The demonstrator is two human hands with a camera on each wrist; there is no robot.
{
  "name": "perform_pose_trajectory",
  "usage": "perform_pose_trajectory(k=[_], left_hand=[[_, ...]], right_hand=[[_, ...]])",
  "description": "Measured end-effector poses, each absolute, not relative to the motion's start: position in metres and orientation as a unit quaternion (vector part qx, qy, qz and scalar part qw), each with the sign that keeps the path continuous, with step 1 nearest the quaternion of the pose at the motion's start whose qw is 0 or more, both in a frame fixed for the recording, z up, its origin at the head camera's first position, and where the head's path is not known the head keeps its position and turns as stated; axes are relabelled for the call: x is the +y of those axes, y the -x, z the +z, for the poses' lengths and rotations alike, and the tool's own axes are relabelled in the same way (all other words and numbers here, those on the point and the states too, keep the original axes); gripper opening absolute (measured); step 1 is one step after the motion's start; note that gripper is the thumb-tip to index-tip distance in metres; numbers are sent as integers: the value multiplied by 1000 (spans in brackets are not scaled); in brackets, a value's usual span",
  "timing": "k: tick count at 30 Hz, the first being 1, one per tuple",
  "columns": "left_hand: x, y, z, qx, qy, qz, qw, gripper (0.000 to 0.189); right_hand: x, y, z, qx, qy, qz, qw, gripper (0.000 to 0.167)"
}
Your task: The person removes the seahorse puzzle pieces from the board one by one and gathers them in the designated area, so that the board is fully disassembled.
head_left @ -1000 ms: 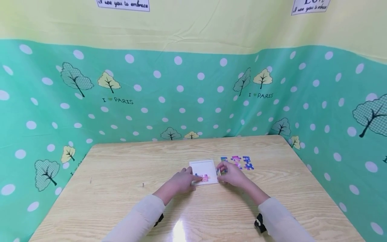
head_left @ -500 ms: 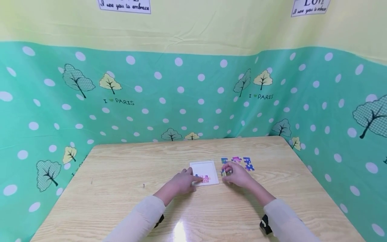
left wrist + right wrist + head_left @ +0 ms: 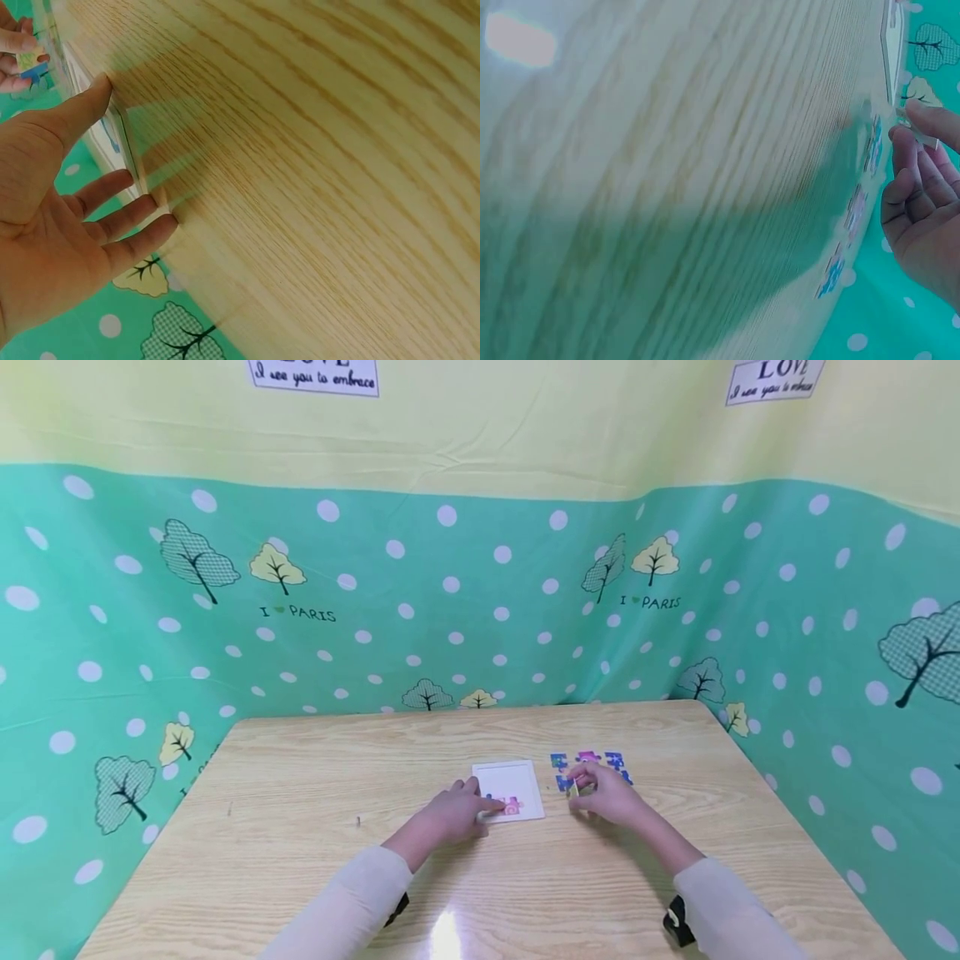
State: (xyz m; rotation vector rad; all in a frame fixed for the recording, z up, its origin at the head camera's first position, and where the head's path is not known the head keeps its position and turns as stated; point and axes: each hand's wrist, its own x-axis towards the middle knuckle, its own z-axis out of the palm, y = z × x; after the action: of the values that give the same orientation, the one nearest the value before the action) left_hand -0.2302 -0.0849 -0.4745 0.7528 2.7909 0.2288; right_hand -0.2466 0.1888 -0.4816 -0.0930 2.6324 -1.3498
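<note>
In the head view a white puzzle tray (image 3: pixel 537 793) lies on the table, with pink and blue pieces (image 3: pixel 513 807) along its lower edge. My left hand (image 3: pixel 454 812) rests at the tray's lower left, index finger extended onto those pieces. In the left wrist view its thumb and other fingers are spread along the tray's side. My right hand (image 3: pixel 611 795) pinches a jigsaw piece (image 3: pixel 575 790) between thumb and fingers, right of the tray. The left wrist view shows this piece (image 3: pixel 33 63) as yellow and blue. Its underside looks pale in the right wrist view.
Loose jigsaw pieces lie beyond my right hand, among them a pink one (image 3: pixel 588 757), a blue one (image 3: pixel 614 760) and a green-blue one (image 3: pixel 558 760); the hand partly covers them. The wooden table (image 3: pixel 315 793) meets a green dotted curtain (image 3: pixel 360 602) at its back.
My right hand has moved right, away from the tray's edge toward the loose pieces, still holding the jigsaw piece. The left hand has stayed on the tray.
</note>
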Motion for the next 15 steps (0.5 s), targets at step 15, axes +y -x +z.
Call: perform_pose_trajectory(k=[15], left_hand=[[-86, 232, -479, 956, -259, 72, 115, 46]], right_hand=[[210, 243, -483, 899, 39, -429, 77, 42]])
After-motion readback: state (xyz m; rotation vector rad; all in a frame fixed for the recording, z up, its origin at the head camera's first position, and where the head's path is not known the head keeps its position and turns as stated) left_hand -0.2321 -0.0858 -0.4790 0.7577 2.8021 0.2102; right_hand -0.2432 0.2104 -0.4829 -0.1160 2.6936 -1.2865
